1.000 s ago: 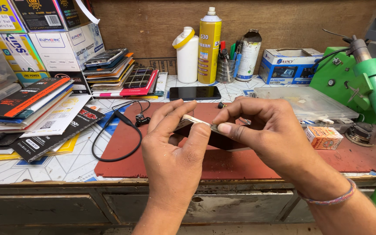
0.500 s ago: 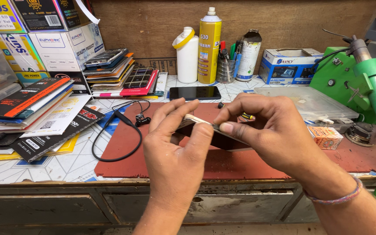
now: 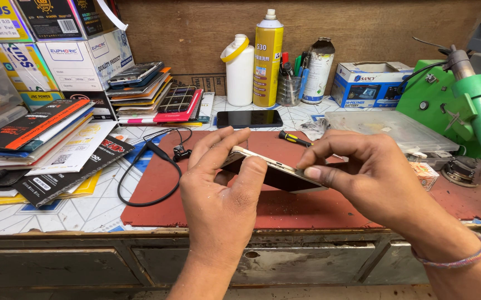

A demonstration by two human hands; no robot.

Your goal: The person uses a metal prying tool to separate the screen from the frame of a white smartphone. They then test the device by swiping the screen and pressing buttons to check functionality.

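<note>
- Left hand grips the phone's left end, fingers closed round it.
- Right hand pinches its right edge, above the red mat.

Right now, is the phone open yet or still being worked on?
Not open that I can see: both hands, left hand and right hand, hold the phone edge-up over the red mat, fingertips along its rim. Done: a screwdriver lies set aside. No parts lie removed.
</note>
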